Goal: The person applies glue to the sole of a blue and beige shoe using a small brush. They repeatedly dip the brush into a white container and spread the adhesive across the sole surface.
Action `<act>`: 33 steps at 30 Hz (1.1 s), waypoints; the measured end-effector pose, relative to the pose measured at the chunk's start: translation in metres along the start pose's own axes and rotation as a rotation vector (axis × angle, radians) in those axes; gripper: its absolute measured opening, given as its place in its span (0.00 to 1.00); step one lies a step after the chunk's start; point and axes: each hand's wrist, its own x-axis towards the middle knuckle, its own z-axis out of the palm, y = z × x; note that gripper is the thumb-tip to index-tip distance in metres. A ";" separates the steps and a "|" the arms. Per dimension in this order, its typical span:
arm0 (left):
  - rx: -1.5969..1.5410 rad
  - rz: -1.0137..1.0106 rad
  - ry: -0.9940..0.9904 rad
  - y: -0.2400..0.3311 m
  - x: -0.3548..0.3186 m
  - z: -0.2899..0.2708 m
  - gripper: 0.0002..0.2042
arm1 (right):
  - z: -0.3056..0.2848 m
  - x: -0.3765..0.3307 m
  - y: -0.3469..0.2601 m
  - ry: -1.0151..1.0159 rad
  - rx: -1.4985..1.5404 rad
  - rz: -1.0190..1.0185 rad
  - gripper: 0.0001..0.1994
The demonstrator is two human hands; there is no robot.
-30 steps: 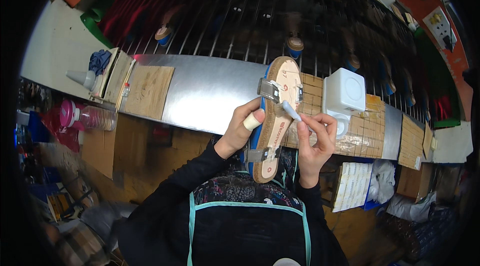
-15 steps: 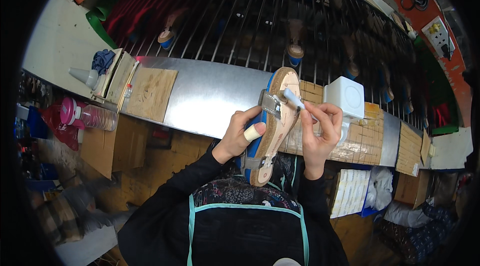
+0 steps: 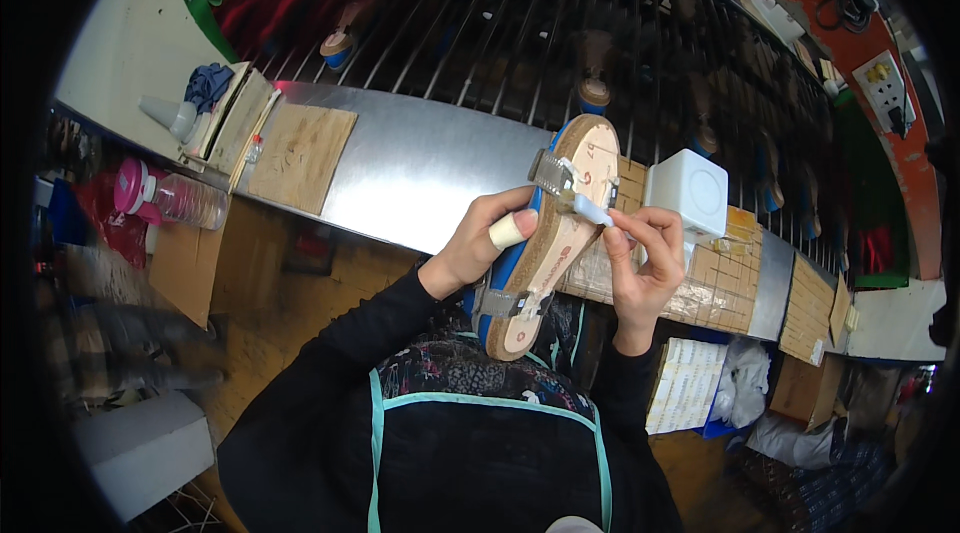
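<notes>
A sandal upper on a blue shoe last (image 3: 545, 273) lies bottom up, its pale insole with a brown edge facing me. Clear-grey straps (image 3: 552, 173) are folded onto the insole at the front and near the heel. My left hand (image 3: 475, 245), with a cream wrap around the thumb, grips the last from its left side. My right hand (image 3: 650, 268) pinches a small brush with a pale, short handle (image 3: 592, 211). The brush's tip touches or nearly touches the front strap's end; I cannot tell which.
Beyond the metal bench (image 3: 400, 153) runs a rack of rods (image 3: 440, 53) carrying several lasts. A white box-shaped container (image 3: 690, 195) stands on taped cardboard (image 3: 720, 283) to the right. A wooden board (image 3: 300, 158) and a bottle with a pink lid (image 3: 185, 201) are at left.
The sandal has turned slightly, showing more of its insole, and its front end leans a little further right. The brush stays by the front strap, its handle now flatter. The view has shifted slightly.
</notes>
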 end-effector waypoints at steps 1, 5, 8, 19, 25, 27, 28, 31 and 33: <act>-0.009 -0.031 -0.018 0.002 0.001 0.000 0.34 | 0.000 -0.001 0.000 -0.006 0.015 0.002 0.10; -0.091 -0.129 -0.054 0.005 0.002 0.000 0.37 | 0.000 -0.005 0.000 0.026 -0.011 -0.030 0.10; -0.144 -0.121 -0.023 0.004 0.003 0.003 0.34 | -0.001 -0.007 0.001 0.010 -0.094 -0.136 0.10; -0.182 -0.163 0.060 0.009 0.009 0.003 0.33 | 0.002 -0.021 -0.001 0.069 -0.191 -0.152 0.14; -0.281 -0.127 0.138 0.006 0.016 0.003 0.33 | 0.005 -0.026 -0.005 0.043 -0.237 -0.178 0.14; -0.297 -0.111 0.166 0.005 0.019 0.002 0.33 | 0.005 -0.028 -0.006 0.032 -0.249 -0.193 0.14; -0.301 -0.107 0.180 0.005 0.020 0.001 0.33 | 0.006 -0.029 -0.007 0.025 -0.242 -0.187 0.14; -0.294 -0.083 0.205 0.005 0.024 -0.003 0.32 | 0.007 -0.033 -0.008 0.013 -0.223 -0.175 0.14; -0.292 -0.076 0.220 0.006 0.024 -0.005 0.32 | 0.008 -0.036 -0.008 0.015 -0.215 -0.175 0.14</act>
